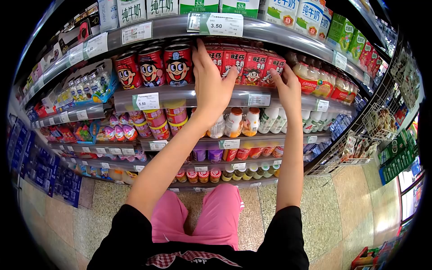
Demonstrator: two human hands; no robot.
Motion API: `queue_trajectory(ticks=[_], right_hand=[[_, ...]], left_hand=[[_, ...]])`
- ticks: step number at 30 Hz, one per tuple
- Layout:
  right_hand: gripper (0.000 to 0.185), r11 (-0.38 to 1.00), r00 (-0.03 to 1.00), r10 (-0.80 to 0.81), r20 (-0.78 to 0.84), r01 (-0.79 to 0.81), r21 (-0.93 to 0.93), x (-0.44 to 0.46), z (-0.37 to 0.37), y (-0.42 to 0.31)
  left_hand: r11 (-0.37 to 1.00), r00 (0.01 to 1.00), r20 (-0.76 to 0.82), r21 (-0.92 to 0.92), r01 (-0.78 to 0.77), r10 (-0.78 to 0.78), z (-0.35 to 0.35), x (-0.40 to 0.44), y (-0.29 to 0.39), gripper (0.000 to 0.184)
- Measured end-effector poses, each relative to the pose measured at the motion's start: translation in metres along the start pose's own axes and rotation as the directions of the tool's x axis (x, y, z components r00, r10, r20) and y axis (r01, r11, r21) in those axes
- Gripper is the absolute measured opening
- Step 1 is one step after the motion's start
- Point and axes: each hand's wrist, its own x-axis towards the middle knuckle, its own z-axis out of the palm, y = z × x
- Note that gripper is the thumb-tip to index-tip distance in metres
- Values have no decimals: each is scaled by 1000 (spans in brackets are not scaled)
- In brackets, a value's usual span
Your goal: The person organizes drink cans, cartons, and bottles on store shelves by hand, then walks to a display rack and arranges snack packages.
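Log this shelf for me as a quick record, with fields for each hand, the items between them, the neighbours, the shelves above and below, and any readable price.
Left grip: fingers extended, at the cartons' left end
Right grip: at the cartons' right end; firmness unclear
Between: row of red cartons
Left neighbour: red cans with cartoon faces
Right neighbour: packs of red-labelled bottles
Shelf above: green-and-white cartons, among others
Shelf below: orange-capped bottles, among others
Price above: tag reading 3.50

Above the left hand (210, 74), milk cartons (162, 8) are cut off; behind it, red cartons (255, 67) are partly hidden; below its thumb, a tag's (259, 100) print is illegible.
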Motion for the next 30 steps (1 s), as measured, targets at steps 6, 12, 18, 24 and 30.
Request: queue_trajectory(ticks=[6, 12, 18, 24, 30], right_hand=[[41, 996, 998, -13, 60, 7, 93, 14, 2, 17], [38, 992, 997, 20, 79, -29, 119, 18, -1, 17], [56, 923, 973, 203, 106, -226, 310, 17, -7, -9], [40, 394, 898, 310, 314, -421, 817, 55, 3, -8], [30, 357, 852, 417, 317, -475, 804, 77, 18, 14]], left_hand=[[995, 993, 53, 16, 101, -102, 2, 6, -4, 95], [988, 984, 88, 7, 156, -156, -5, 9, -1, 91], [903, 953, 154, -308, 299, -262, -1, 22, -20, 83], [436, 727, 399, -604, 667, -558, -2, 49, -18, 56], [234, 637, 471, -661, 713, -610, -9, 63, 5, 47]])
